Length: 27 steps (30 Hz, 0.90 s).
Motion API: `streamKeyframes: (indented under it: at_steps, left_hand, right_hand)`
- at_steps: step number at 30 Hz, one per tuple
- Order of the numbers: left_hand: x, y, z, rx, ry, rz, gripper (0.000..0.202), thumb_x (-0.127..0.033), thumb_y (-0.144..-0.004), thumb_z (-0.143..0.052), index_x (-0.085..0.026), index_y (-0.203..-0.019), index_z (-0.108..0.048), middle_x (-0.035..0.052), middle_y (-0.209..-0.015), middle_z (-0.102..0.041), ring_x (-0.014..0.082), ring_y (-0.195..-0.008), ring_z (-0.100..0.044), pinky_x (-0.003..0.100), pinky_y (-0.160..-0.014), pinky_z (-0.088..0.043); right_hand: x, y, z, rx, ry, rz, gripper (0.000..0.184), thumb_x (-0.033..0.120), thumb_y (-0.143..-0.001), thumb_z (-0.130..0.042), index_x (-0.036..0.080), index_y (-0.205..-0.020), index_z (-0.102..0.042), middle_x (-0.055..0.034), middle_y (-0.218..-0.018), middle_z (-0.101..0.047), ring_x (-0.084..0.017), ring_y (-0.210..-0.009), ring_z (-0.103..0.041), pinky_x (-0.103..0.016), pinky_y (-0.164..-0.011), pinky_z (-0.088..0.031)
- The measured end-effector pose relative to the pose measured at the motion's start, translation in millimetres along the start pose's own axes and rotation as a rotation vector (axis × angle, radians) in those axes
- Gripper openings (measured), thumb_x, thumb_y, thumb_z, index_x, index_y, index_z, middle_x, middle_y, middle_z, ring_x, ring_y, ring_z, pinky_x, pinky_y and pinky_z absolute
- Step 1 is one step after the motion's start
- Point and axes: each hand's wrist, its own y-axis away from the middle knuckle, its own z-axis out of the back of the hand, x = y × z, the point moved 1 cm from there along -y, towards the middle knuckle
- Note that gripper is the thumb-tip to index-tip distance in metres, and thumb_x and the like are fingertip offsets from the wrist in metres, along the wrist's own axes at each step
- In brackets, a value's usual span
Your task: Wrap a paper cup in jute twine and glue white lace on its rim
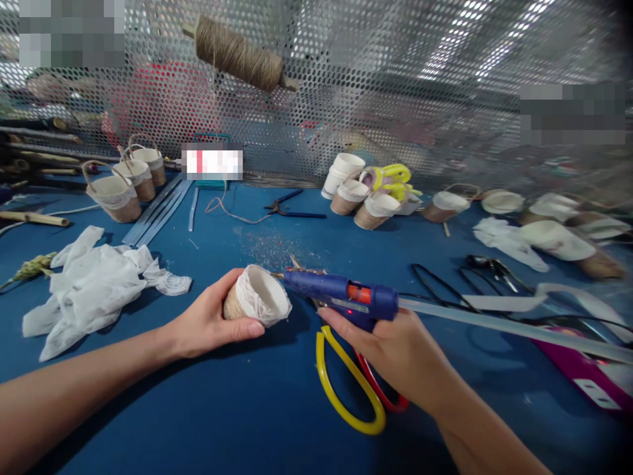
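Observation:
My left hand [212,313] is closed around a small paper cup [242,300] wrapped in brown twine, with white lace round its rim. The cup is tilted, its mouth facing right and up. In my right hand [390,346] is a blue hot glue gun [326,290], a long clear glue stick [494,323] running out of its back. The gun's nozzle points left and is close to the cup's rim; whether they touch I cannot tell. Beneath the gun and my right hand lie scissors [352,402] with yellow and red handles, their blades partly hidden.
Crumpled white lace [93,290] lies at the left. Several twine-wrapped cups [116,198] stand behind it; others are at the back right beside yellow ribbon [395,175]. Pliers [287,206] lie centrally. A purple power strip [578,376] and black cables are at right. A twine spool [240,56] hangs on the mesh.

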Motion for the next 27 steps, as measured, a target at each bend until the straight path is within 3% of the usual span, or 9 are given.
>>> streamKeyframes:
  at_steps: [3, 8, 12, 16, 21, 27]
  left_hand:
    - [-2, -1, 0.0, -0.003, -0.012, 0.013, 0.065, -0.045, -0.065, -0.069, -0.014, -0.115, -0.044, 0.0081, -0.101, -0.057, 0.0204, -0.087, -0.053, 0.031, -0.078, -0.044]
    - [-3, -1, -0.6, 0.002, 0.0, 0.017, 0.062, -0.044, -0.065, -0.07, -0.014, -0.114, -0.044, 0.007, -0.099, -0.056, 0.0189, -0.085, -0.053, 0.03, -0.078, -0.044]
    - [-2, 0, -0.7, 0.006, 0.001, 0.008, 0.062, -0.043, -0.066, -0.069, -0.015, -0.115, -0.044, 0.0065, -0.099, -0.055, 0.0184, -0.085, -0.052, 0.03, -0.078, -0.043]
    - [0, 0, -0.3, -0.001, -0.013, 0.004, 0.063, -0.043, -0.065, -0.069, -0.015, -0.115, -0.044, 0.0078, -0.1, -0.056, 0.02, -0.086, -0.053, 0.032, -0.078, -0.044]
    - [0, -1, -0.1, -0.018, -0.014, -0.014, 0.064, -0.043, -0.065, -0.07, -0.015, -0.116, -0.044, 0.0089, -0.103, -0.057, 0.0216, -0.09, -0.053, 0.033, -0.081, -0.044]
    - [-1, -1, -0.2, -0.044, 0.0, -0.015, 0.066, -0.044, -0.064, -0.071, -0.015, -0.116, -0.044, 0.0085, -0.103, -0.057, 0.0212, -0.091, -0.053, 0.032, -0.081, -0.044]
  right_hand:
    - [-8, 3, -7, -0.078, -0.019, 0.022, 0.038, 0.054, -0.076, -0.05, 0.024, -0.077, -0.074, -0.0034, -0.046, -0.052, -0.016, -0.04, -0.044, -0.031, -0.044, -0.038]
    - [-3, 3, -6, -0.07, 0.046, 0.008, 0.04, 0.054, -0.078, -0.049, 0.023, -0.072, -0.073, -0.0039, -0.045, -0.054, -0.017, -0.042, -0.045, -0.03, -0.043, -0.038]
    - [3, 1, 1, -0.02, 0.07, 0.067, 0.037, 0.05, -0.079, -0.049, 0.024, -0.079, -0.074, -0.0059, -0.053, -0.06, -0.017, -0.044, -0.048, -0.03, -0.047, -0.04]
    - [-1, 2, 0, -0.083, 0.197, 0.129, 0.039, 0.045, -0.083, -0.043, 0.024, -0.083, -0.075, -0.0066, -0.052, -0.06, -0.017, -0.043, -0.046, -0.03, -0.045, -0.04]
    - [0, 1, 3, 0.039, 0.306, 0.16, 0.032, 0.034, -0.083, -0.044, 0.025, -0.089, -0.075, -0.0062, -0.055, -0.063, -0.017, -0.045, -0.049, -0.028, -0.044, -0.04]
    - [0, 2, 11, 0.06, 0.232, 0.153, 0.034, 0.034, -0.084, -0.043, 0.025, -0.093, -0.074, -0.0074, -0.055, -0.062, -0.019, -0.046, -0.051, -0.03, -0.047, -0.043]
